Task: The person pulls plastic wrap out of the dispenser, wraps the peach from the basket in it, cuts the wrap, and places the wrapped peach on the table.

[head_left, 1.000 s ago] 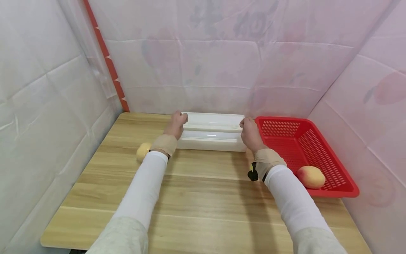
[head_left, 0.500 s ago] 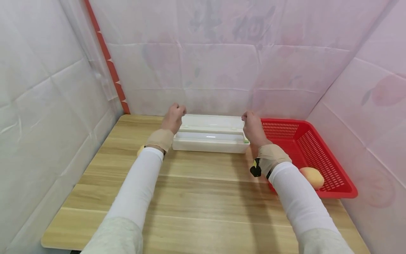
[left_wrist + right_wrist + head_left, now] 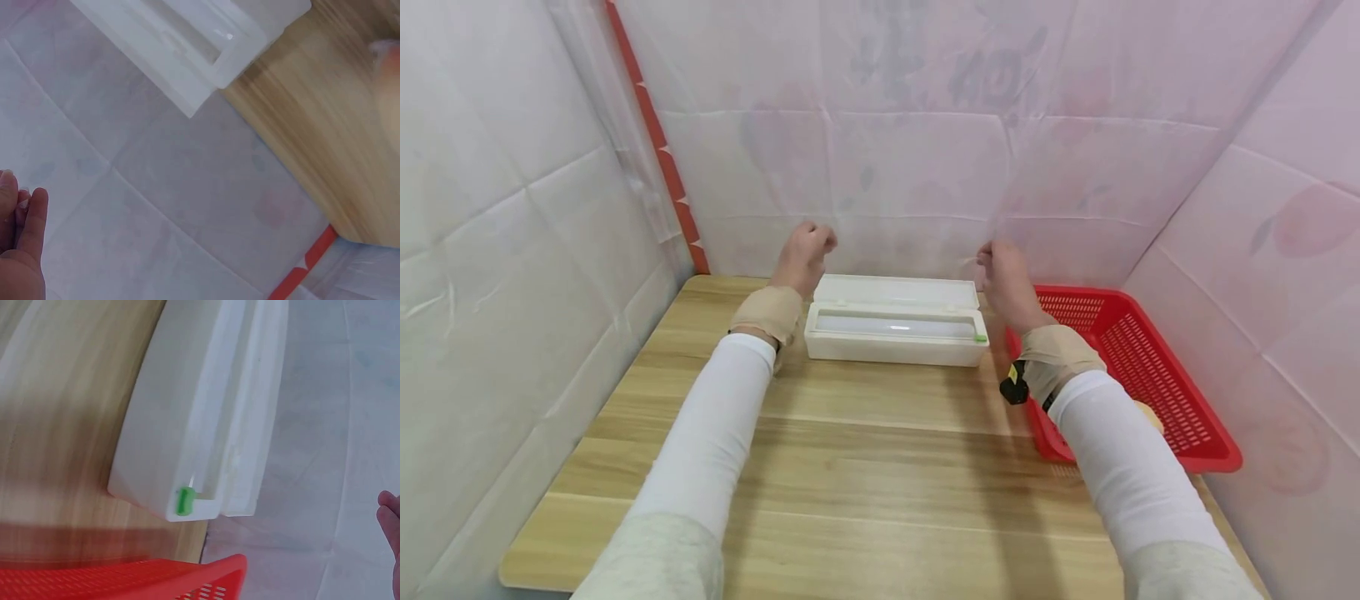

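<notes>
A white cling film dispenser (image 3: 895, 348) sits at the back of the table, its lid (image 3: 895, 292) tipped back. Through its long slot shows a pale roll (image 3: 895, 326); a green slider (image 3: 185, 501) is at its right end. Above the box, my left hand (image 3: 805, 250) and right hand (image 3: 1006, 279) are raised apart, fingertips pinched. Both pinch clear cling film (image 3: 969, 263), of which only a faint edge shows beside the right hand. In the wrist views each hand is partly cut off by the frame edge.
A red perforated basket (image 3: 1206, 417) stands at the right, with a peach (image 3: 1150, 415) in it mostly behind the right sleeve. Another peach (image 3: 390, 100) lies left of the dispenser. The wooden table (image 3: 865, 483) meets sheet-covered walls (image 3: 910, 167) at the back and sides.
Both hands have risen from the dispenser and moved slightly apart, baring its slot and green slider. The left arm now hides the left peach in the head view.
</notes>
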`<state>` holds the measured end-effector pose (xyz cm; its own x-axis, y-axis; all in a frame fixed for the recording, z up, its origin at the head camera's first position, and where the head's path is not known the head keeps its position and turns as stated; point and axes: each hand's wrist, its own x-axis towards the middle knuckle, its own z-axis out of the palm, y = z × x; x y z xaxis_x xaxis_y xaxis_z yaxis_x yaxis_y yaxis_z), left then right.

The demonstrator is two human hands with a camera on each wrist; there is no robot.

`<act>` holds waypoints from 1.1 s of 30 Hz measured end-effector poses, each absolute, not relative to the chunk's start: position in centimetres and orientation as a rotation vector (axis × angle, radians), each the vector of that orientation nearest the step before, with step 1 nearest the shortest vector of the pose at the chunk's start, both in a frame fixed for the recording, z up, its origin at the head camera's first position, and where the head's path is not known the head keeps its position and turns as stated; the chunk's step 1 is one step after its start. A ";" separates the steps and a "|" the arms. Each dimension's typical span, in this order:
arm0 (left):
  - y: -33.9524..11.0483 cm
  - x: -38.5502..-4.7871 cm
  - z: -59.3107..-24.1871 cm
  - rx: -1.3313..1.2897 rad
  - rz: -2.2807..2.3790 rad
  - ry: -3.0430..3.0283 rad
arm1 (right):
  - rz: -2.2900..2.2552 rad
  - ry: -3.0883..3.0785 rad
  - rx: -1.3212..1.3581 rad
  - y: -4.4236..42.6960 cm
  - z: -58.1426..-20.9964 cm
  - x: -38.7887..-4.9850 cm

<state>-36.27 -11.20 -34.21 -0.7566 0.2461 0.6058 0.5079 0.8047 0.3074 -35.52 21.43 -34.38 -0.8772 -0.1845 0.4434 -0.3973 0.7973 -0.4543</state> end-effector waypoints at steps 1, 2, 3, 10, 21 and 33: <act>-11.2 -36.3 -34.0 -0.555 -0.627 -2.431 | 0.788 -2.604 0.437 21.4 -34.1 -35.6; -11.2 -36.4 -33.7 -0.553 -0.631 -2.430 | 0.796 -2.605 0.430 21.4 -33.9 -35.6; -11.2 -36.5 -33.4 -0.553 -0.639 -2.431 | 0.804 -2.605 0.426 21.5 -33.6 -35.6; -11.3 -36.8 -31.6 -0.542 -0.684 -2.427 | 0.806 -2.627 0.385 21.4 -31.8 -35.7; -12.2 -36.9 -29.3 -0.630 -0.570 -2.368 | 0.715 -2.560 0.459 21.4 -29.1 -35.7; -14.0 -35.4 -28.2 -0.840 -0.405 -2.405 | 0.357 -2.461 0.815 23.0 -27.5 -33.6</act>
<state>-35.45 -14.00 -28.20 -0.6503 0.4771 0.5911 0.6443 0.7587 0.0964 -33.57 23.04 -27.52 -0.6846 -0.4783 0.5501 -0.6148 0.7842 -0.0833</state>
